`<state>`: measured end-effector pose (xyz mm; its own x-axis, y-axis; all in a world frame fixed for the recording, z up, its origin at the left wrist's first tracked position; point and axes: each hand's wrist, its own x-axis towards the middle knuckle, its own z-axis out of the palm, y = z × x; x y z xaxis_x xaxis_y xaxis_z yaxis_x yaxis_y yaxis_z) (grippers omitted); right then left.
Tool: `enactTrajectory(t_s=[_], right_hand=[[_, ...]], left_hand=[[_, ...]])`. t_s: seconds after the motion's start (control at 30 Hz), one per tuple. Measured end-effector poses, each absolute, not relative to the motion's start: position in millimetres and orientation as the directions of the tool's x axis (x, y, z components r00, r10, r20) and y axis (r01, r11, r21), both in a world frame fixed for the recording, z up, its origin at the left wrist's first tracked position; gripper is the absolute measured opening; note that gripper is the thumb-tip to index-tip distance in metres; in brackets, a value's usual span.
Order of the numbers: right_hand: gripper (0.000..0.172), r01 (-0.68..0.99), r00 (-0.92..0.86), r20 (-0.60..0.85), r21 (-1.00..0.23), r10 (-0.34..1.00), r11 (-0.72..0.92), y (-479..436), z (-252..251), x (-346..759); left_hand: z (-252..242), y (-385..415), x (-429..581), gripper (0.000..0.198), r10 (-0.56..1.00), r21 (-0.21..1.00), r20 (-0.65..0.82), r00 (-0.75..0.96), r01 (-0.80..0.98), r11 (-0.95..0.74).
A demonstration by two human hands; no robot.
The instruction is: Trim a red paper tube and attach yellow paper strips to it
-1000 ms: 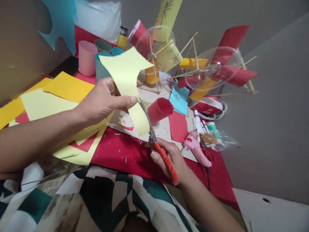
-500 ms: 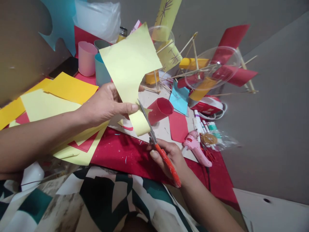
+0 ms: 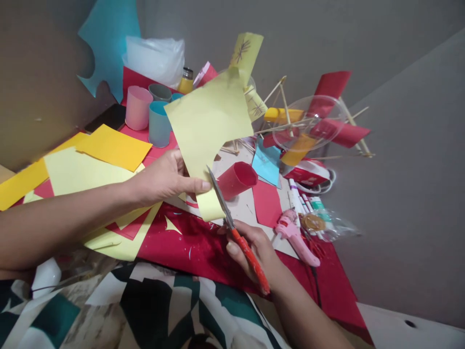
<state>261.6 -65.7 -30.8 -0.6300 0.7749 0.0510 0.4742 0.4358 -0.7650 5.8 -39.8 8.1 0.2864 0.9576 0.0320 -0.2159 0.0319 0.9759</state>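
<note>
My left hand (image 3: 174, 179) pinches a sheet of pale yellow paper (image 3: 210, 126) between thumb and fingers and holds it up over the table. A curved bite is cut from the sheet's right side, and its lower end curls. My right hand (image 3: 250, 247) grips the orange handles of a pair of scissors (image 3: 228, 213). Their blades point up and left, lying along the right edge of the paper near my left thumb. Behind the blades a red paper cylinder (image 3: 238, 179) lies on a pale board. A small yellow scrap (image 3: 172, 225) rests on the red cloth.
A pink glue gun (image 3: 296, 237), markers (image 3: 300, 198) and a plastic bag (image 3: 336, 225) lie at right. Stick frames with a clear plastic lid (image 3: 308, 123) rise behind. Paper cups (image 3: 138, 107) and orange sheets (image 3: 114, 147) are at left.
A small yellow scrap has come off the paper near the blades and now lies on the red cloth. The camera view has tilted up, so everything sits lower in the picture.
</note>
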Motion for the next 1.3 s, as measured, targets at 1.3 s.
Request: enactTrajectory(t_s=[1.3], right_hand=[[0.029,0.398,-0.629,0.081,-0.821,0.773,0.410,-65.4,-41.2,259.4]], left_hand=[[4.3,-40.3,5.1,0.023,0.965,0.979,0.015,0.263,-0.202,0.040]])
